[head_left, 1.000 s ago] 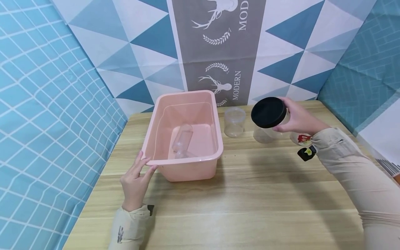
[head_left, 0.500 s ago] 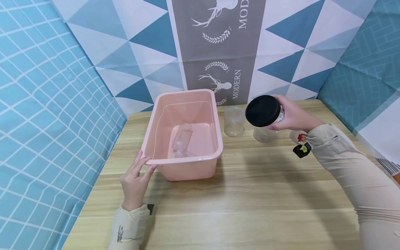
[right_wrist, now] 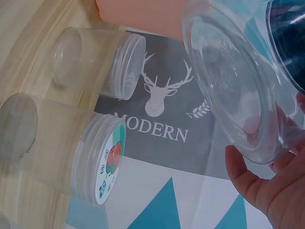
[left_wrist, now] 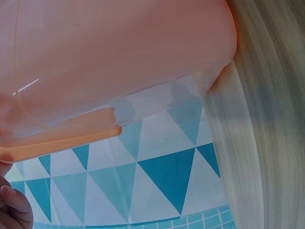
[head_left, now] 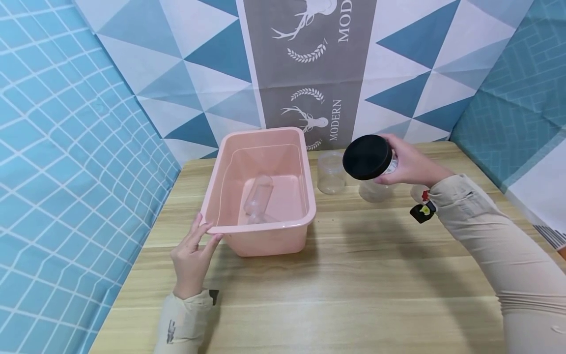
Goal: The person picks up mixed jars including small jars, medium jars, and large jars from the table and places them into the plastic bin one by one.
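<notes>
My left hand (head_left: 192, 263) grips the near-left corner of the rim of a pink plastic basin (head_left: 267, 243), thumb and fingers on the edge. Inside the basin lie clear plastic jars (head_left: 259, 194), one on its side along the floor and another partly hidden by the near wall. Raised above the table, my right hand (head_left: 411, 162) holds a clear jar (right_wrist: 228, 81) with a black lid (head_left: 367, 157), fingers curled round its side. The right wrist view shows the underside of this jar and my fingertips against it.
Right of the basin, a clear jar (head_left: 331, 174) stands on the wooden table (head_left: 336, 305). Beside it is a second jar (head_left: 375, 191), with a printed lid (right_wrist: 110, 164) in the right wrist view. A third jar (head_left: 417, 193) shows partly behind my right wrist. Patterned cloths hang behind.
My right hand has moved a little to the left with the black-lidded jar, towards the basin. My left hand and the basin have stayed in place.
</notes>
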`<state>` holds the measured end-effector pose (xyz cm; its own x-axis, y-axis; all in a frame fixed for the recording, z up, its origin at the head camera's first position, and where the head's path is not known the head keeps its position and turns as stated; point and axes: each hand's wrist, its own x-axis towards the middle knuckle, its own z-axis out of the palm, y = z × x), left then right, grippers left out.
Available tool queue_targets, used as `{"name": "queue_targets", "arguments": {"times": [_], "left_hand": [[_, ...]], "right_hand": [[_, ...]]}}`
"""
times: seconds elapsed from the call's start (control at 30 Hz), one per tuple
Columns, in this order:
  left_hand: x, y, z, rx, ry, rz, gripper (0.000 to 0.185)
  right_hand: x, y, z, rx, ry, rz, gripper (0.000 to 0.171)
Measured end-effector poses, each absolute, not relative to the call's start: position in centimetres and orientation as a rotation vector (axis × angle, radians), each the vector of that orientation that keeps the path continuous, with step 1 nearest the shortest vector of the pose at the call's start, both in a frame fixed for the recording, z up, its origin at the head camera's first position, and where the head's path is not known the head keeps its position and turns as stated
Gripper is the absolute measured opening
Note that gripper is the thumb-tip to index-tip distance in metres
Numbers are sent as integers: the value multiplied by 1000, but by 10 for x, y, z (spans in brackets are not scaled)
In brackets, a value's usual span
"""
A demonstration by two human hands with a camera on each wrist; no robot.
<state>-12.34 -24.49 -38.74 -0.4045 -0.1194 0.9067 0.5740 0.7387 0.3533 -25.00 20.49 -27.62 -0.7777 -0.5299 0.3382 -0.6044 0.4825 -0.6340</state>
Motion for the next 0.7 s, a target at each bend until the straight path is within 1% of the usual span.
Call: {"name": "queue_targets", "arguments": {"times": [0.4, 0.7], "left_hand": [[-123, -247, -387, -358, -1842, -776, 54], [-124, -245, -386, -350, -1837, -770, 55]], "right_hand": [[-252, 187, -265, 1030, -2627, 1189, 81], [-255, 174, -264, 1040, -2634, 1250, 83]]}}
